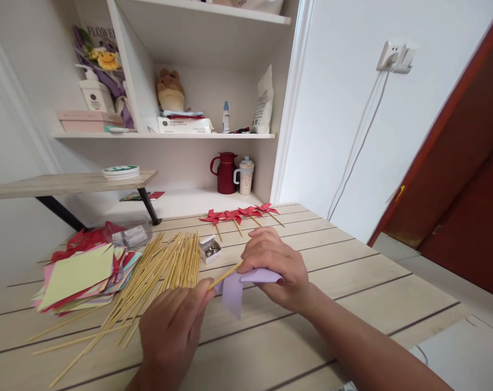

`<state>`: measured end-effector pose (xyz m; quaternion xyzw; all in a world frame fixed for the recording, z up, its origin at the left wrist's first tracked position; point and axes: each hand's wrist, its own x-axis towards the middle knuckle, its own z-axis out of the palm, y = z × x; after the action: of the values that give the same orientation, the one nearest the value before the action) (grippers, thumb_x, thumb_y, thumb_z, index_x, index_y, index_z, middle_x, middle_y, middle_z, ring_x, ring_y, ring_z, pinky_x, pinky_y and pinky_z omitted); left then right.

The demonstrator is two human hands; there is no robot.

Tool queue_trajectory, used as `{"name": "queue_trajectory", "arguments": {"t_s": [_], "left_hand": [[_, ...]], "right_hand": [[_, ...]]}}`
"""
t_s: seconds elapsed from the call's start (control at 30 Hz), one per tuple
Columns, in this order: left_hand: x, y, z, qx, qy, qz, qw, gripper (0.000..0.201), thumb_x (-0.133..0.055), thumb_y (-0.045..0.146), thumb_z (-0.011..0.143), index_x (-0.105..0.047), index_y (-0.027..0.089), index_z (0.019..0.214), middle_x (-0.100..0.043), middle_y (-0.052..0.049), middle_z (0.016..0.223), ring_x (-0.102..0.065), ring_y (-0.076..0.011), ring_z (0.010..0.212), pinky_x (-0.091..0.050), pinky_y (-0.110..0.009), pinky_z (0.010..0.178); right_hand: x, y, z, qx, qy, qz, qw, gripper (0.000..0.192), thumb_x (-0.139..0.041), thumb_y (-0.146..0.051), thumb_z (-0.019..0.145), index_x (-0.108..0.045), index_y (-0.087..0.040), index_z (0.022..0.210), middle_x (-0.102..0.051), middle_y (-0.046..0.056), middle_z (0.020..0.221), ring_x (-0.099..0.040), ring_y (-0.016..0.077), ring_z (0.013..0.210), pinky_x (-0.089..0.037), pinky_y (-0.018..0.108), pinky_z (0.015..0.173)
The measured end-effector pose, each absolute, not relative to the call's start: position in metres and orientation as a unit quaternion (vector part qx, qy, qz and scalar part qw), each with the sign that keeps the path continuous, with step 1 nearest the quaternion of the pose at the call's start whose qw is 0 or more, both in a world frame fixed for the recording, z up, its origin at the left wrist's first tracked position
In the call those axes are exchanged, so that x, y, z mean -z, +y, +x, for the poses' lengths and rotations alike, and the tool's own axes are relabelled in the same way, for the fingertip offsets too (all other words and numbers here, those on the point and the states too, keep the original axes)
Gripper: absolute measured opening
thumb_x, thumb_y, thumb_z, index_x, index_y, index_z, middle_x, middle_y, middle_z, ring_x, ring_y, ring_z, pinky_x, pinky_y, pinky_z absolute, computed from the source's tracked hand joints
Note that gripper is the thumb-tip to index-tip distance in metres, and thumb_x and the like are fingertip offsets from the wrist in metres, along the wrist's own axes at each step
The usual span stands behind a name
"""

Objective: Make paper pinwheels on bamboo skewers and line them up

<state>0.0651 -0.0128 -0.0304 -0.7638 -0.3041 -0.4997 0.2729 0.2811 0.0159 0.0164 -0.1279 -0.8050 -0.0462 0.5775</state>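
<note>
My left hand (pixel 171 326) pinches the near end of a thin wooden stick (pixel 224 276) that slants up to the right. My right hand (pixel 273 266) grips a folded lilac paper pinwheel (pixel 235 290) at the stick's far end, its fingers curled over the paper. Both hands hover just above the pale wooden table (pixel 352 282). A loose pile of wooden sticks (pixel 160 277) lies left of my hands. A small open box of metal pins (pixel 210 250) sits just beyond the stick.
Several finished red pinwheels (pixel 238 214) lie in a row at the table's back. A stack of coloured paper squares (pixel 81 274) rests at the left. Shelves behind hold a red jug (pixel 226 172), a mug, bottles and boxes. A red-brown door (pixel 466 179) stands right.
</note>
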Motion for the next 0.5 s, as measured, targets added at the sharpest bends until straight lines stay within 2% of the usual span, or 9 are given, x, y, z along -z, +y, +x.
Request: {"name": "queue_trajectory", "arguments": {"t_s": [0.27,0.5], "left_hand": [[0.0292,-0.0129,0.0675,0.512,-0.325,-0.756,0.246,0.014,-0.054,0.021,0.096,-0.063,0.019,0.106,-0.074,-0.002,0.08,-0.068,-0.0139,0.067,-0.05,-0.026,0.064],[0.0294,-0.0131,0.067,0.505,-0.327,-0.758,0.254,0.014,-0.051,0.022,0.097,-0.062,0.018,0.104,-0.073,-0.003,0.077,-0.066,-0.0132,0.064,-0.049,-0.026,0.064]], "right_hand": [[-0.0155,0.0177,0.2809,0.032,-0.808,-0.132,0.573,0.011,-0.058,-0.015,0.089,-0.067,-0.021,0.087,-0.069,0.002,0.072,-0.064,0.016,0.068,-0.051,0.042,0.087],[-0.0147,0.0187,0.2808,0.032,-0.809,-0.128,0.573,0.01,-0.059,-0.017,0.089,-0.068,-0.021,0.087,-0.069,0.002,0.071,-0.063,0.0159,0.067,-0.051,0.041,0.086]]}}
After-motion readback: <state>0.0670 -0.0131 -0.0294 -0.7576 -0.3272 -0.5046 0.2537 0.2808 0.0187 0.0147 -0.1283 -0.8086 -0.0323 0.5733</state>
